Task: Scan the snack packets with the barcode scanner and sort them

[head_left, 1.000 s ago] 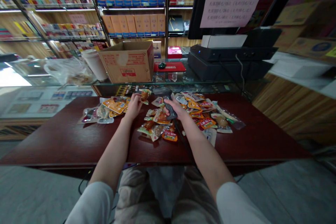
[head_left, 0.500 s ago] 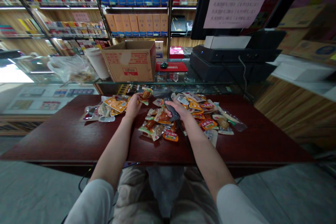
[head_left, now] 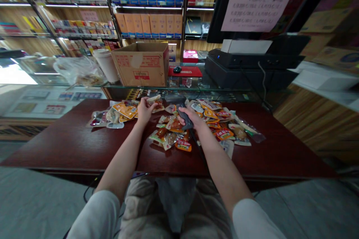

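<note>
My left hand (head_left: 144,110) is closed on a small snack packet (head_left: 155,102), held up just above the dark red table (head_left: 70,145). My right hand (head_left: 190,118) grips a dark handheld scanner (head_left: 184,118), its head aimed toward that packet; a black cable runs back along my forearm. Under and right of the scanner lies a heap of several orange and clear snack packets (head_left: 221,127). A smaller group of packets (head_left: 114,114) lies left of my left hand.
Behind the table runs a glass counter (head_left: 84,91) bearing a cardboard box (head_left: 141,63), a white cup (head_left: 106,65), a plastic bag (head_left: 77,71) and a black register with printer (head_left: 252,67). Shelves of boxed goods (head_left: 148,3) fill the back wall.
My left hand has lifted the snack packet and turned it flatter toward the scanner. The right hand with the scanner has barely shifted. The view has drifted slightly.
</note>
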Tool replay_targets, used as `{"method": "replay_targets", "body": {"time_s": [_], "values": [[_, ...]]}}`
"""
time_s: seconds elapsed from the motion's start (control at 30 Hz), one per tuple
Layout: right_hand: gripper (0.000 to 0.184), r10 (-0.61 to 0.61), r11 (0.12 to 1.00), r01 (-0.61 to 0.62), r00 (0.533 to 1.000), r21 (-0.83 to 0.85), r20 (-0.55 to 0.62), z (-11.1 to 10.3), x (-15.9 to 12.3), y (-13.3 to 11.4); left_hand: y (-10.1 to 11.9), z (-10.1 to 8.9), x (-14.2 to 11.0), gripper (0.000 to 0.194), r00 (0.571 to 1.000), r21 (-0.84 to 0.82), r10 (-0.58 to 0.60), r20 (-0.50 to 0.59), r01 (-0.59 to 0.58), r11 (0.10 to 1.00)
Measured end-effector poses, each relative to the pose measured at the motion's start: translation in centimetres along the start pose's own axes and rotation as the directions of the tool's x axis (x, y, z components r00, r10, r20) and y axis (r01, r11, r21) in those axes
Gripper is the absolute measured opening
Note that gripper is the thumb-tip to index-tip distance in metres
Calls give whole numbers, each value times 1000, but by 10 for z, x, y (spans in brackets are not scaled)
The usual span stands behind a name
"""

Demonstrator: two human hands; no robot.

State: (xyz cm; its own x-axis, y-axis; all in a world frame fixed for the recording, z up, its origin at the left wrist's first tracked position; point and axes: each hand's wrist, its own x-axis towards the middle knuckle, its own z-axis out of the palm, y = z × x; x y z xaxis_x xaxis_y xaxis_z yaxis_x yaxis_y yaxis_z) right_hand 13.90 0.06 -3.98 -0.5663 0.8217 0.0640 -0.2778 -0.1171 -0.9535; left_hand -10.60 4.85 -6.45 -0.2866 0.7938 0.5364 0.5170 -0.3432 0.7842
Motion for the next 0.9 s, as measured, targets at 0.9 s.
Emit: {"method": "replay_targets", "body": {"time_s": [0.9], "values": [[35, 0, 1000, 0, 1000, -14, -28, 0, 6, 14, 1, -24, 16, 46, 977, 391, -204, -57, 210, 896]]}}
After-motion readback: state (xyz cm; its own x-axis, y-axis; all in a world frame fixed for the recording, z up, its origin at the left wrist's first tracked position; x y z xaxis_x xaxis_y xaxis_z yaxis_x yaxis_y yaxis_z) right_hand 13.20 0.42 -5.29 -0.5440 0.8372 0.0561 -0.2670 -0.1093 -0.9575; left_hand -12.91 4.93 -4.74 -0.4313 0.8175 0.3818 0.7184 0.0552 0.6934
